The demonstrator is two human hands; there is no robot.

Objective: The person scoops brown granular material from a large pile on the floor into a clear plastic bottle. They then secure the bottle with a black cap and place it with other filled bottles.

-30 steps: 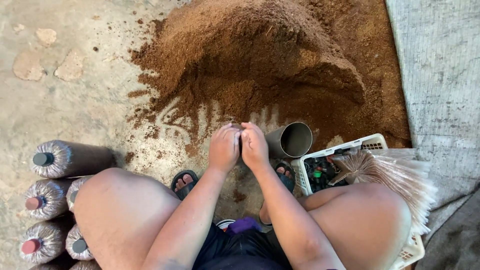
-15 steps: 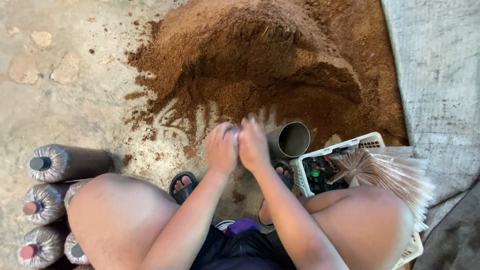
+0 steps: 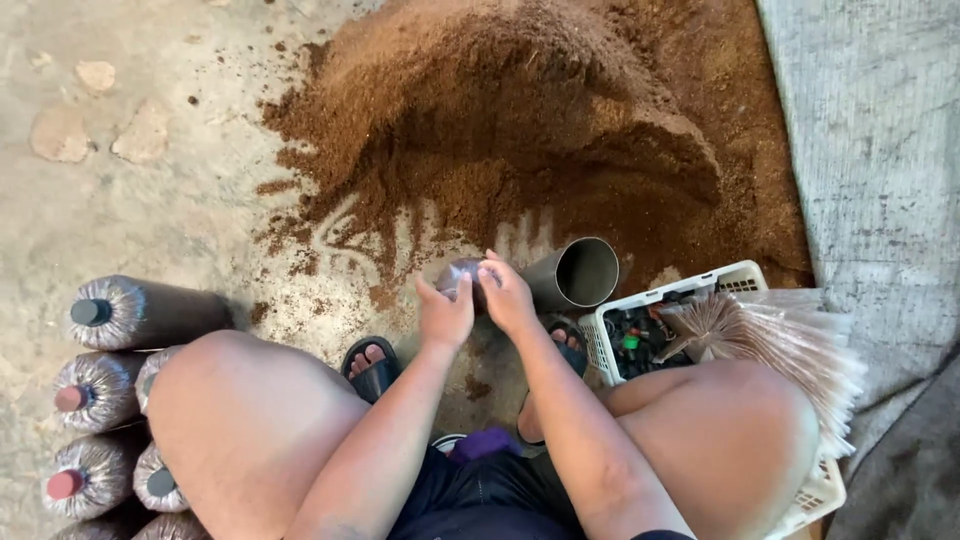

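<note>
Filled plastic bag (image 3: 462,280), centre frame, below brown substrate heap (image 3: 520,130); long axis not discernible. Clasped between left hand (image 3: 445,315) and right hand (image 3: 510,295), both equally near. Grey tube (image 3: 575,275) just right.

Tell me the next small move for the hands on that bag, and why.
Probably keep gathering the bag's neck tighter: both the left hand and right hand pinch its top, which has no cap like the stacked filled bags, and caps sit in the white basket.
</note>
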